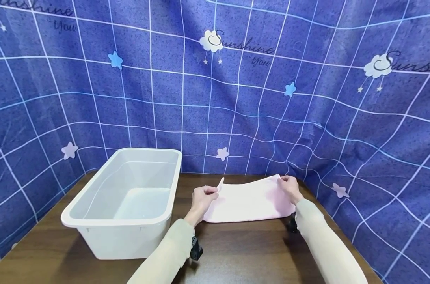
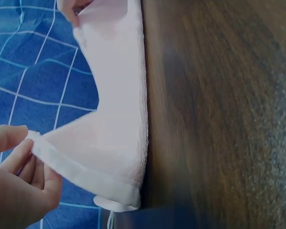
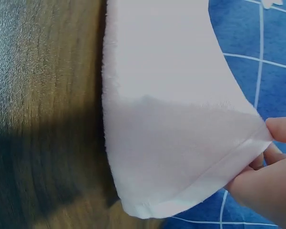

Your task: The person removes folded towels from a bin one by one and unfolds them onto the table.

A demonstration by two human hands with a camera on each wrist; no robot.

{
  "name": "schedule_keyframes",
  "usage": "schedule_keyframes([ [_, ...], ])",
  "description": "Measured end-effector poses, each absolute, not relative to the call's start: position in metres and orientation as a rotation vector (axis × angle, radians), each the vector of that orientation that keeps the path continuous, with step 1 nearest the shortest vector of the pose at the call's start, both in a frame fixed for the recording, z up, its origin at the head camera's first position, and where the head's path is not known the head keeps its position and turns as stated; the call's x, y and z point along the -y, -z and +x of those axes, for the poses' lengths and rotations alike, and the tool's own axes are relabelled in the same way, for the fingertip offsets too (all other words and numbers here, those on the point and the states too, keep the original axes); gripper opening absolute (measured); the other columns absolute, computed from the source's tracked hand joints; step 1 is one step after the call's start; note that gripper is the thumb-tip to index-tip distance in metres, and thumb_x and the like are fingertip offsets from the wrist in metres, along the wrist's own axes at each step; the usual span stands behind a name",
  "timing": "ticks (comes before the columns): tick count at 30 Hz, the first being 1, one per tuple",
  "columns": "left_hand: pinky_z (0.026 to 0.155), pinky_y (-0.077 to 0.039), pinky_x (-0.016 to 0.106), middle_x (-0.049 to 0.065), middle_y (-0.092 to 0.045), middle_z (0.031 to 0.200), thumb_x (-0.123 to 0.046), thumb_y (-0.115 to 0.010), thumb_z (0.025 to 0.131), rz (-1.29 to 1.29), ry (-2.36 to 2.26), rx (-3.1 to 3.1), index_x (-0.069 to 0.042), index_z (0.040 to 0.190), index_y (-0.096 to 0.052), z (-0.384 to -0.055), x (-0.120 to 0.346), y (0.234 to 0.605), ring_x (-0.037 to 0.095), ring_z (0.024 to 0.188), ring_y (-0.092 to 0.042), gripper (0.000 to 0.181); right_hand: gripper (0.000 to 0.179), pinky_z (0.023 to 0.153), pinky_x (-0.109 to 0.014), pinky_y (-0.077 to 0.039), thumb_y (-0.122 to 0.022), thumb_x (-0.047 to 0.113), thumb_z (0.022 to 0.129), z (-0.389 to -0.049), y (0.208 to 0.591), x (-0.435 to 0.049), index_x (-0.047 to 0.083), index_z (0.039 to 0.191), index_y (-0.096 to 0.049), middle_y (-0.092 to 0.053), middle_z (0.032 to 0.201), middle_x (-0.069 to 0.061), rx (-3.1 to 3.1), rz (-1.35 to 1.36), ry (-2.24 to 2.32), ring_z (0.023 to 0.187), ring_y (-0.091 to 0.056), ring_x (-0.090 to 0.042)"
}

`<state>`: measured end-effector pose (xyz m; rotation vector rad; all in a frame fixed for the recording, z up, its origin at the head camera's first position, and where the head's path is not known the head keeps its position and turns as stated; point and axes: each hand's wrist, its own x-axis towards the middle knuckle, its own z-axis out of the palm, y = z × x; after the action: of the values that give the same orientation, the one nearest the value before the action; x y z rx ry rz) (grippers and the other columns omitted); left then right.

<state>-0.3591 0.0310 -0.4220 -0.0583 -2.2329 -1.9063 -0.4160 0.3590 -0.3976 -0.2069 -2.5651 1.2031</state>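
A pale pink towel (image 1: 248, 201) spreads between both hands on the brown table. My left hand (image 1: 203, 200) pinches its far left corner between thumb and fingers. At the far right corner, my right hand (image 1: 290, 187) pinches the hem in the same way. Both corners are lifted, and the far edge sags between them. The near edge of the towel lies along the table. In the left wrist view the hemmed end of the towel (image 2: 109, 157) slants up to the left fingers (image 2: 19, 157). The right wrist view shows the other hem rising to the right fingers (image 3: 281, 129).
A large white plastic tub (image 1: 129, 240) stands on the table to the left, close by the left forearm. The wooden table (image 1: 243, 252) ends at a blue curtain (image 1: 236, 98) with white grid lines, which hangs behind and along the sides. Dark devices sit under both wrists.
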Motion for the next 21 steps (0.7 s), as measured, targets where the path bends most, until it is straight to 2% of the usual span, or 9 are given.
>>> schedule_keyframes([
  [2,0.075,-0.049,0.027,0.009,-0.074,0.088,-0.003,-0.073,0.076,-0.050,1.894,2.221,-0.001,0.090,-0.075,-0.357,-0.032,0.419,0.017,0.084,-0.064,0.014,0.032,0.067,-0.024,-0.045,-0.052,0.013,0.092,-0.412,0.394,-0.361,-0.013,0.106,-0.063,-0.064,0.087,-0.017,2.524,-0.171,-1.229,0.076,-0.056,-0.019],
  [6,0.068,-0.046,0.023,0.007,-0.071,0.079,0.000,-0.072,0.074,-0.060,1.877,2.213,-0.004,0.081,-0.072,-0.351,-0.032,0.414,0.010,0.073,-0.059,0.008,0.029,0.061,-0.018,-0.041,-0.056,0.014,0.093,-0.403,0.386,-0.365,-0.013,0.101,-0.062,-0.057,0.074,0.000,2.453,-0.138,-1.317,0.068,-0.048,-0.007],
  [9,0.067,-0.045,0.025,0.009,-0.069,0.081,0.003,-0.067,0.073,-0.112,1.868,2.217,-0.004,0.081,-0.069,-0.345,-0.030,0.410,0.011,0.071,-0.058,0.011,0.027,0.063,-0.017,-0.042,-0.057,0.013,0.094,-0.396,0.381,-0.368,-0.012,0.103,-0.060,-0.056,0.076,0.004,2.440,-0.134,-1.386,0.070,-0.048,-0.005],
  [14,0.066,-0.044,0.026,0.010,-0.070,0.087,0.004,-0.063,0.073,-0.193,1.837,2.241,-0.005,0.085,-0.070,-0.336,-0.024,0.407,0.013,0.073,-0.056,0.017,0.026,0.066,-0.019,-0.045,-0.056,0.009,0.094,-0.381,0.376,-0.376,-0.012,0.109,-0.057,-0.064,0.082,0.003,2.465,-0.092,-1.433,0.073,-0.053,-0.003],
  [21,0.075,-0.046,0.024,0.009,-0.071,0.084,0.005,-0.064,0.075,-0.284,1.786,2.244,-0.005,0.085,-0.070,-0.324,-0.017,0.410,0.012,0.079,-0.059,0.015,0.030,0.056,-0.022,-0.045,-0.054,0.002,0.091,-0.357,0.369,-0.393,-0.014,0.117,-0.053,-0.063,0.077,0.009,2.489,0.018,-1.516,0.064,-0.051,-0.004],
])
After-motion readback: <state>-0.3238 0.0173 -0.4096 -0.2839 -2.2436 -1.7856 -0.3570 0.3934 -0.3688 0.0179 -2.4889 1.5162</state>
